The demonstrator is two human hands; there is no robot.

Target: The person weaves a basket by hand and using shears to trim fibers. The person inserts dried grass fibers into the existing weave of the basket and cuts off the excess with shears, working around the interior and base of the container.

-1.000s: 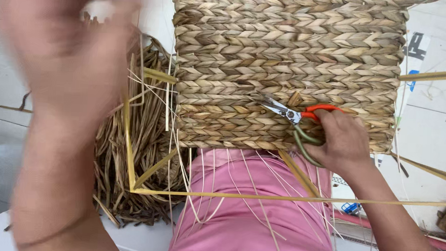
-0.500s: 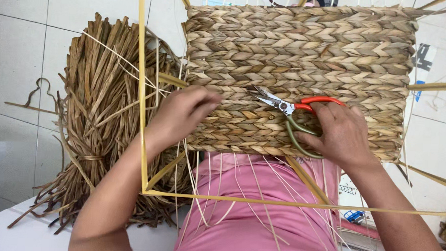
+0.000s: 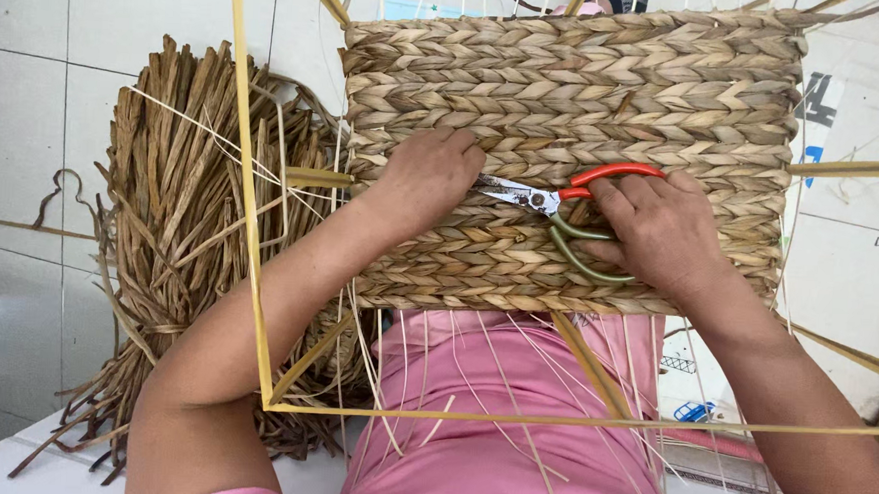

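Scissors (image 3: 560,208) with one orange handle loop and one olive-green loop lie flat against the woven panel (image 3: 574,105), just below its middle height, blades pointing toward the person's left side.

Head view:
- Woven panel: a rectangular mat of braided dry straw, rows running horizontally. It fills the upper centre of the view and rests over the lap, above the pink garment (image 3: 511,428).
- Right hand (image 3: 662,232): closed around the scissor handles, fingers through the loops, knuckles upward, resting on the panel's lower right area. The blades appear nearly closed, their tips lying on the weave.
- Left hand (image 3: 428,177): palm down on the panel, left of centre, fingers curled against the braid. The fingertips touch the weave right beside the blade tips. Whether they pinch a strand cannot be determined.
- Frame rods (image 3: 248,219): thin yellow sticks cross the panel's left edge and run below its lower edge, forming a corner under the left forearm.
- Loose pale strands hang from the panel's bottom edge over the pink garment.
- Bundle of dried straw (image 3: 173,245): lies on the tiled floor (image 3: 32,81), left of the panel and beyond the yellow rod.
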